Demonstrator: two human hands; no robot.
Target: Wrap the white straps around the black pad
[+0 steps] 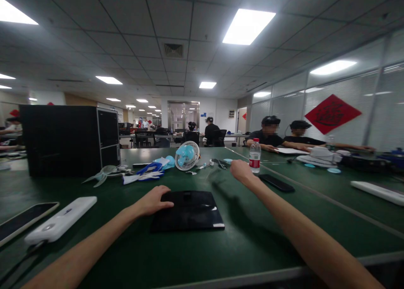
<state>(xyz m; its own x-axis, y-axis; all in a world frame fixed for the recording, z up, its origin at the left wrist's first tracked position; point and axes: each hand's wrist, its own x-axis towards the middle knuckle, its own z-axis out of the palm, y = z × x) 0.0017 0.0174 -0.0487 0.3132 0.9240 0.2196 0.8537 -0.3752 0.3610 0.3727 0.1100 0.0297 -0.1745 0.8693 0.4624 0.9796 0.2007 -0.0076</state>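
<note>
A glossy black rectangular panel [189, 213] lies flat on the green table, with a small raised block near its far edge and a pale label at the near right corner. My left hand [154, 200] rests on its far left corner, thumb across the top and fingers spread apart from it. Raised over the table to the right, my right hand [242, 171] has its fingers curled closed; what they hold, if anything, is hidden. Just beside it stands a water bottle [255, 157] with a red cap. A black phone-like slab [276, 183] lies close by.
A black computer case [63, 141] stands at the left. Behind the panel are blue-and-white gloves [142, 176], a small fan [187, 156] and small loose parts [211, 164]. A white power bank-like box [61, 219] and a phone [25, 219] lie front left. Two people sit across at right.
</note>
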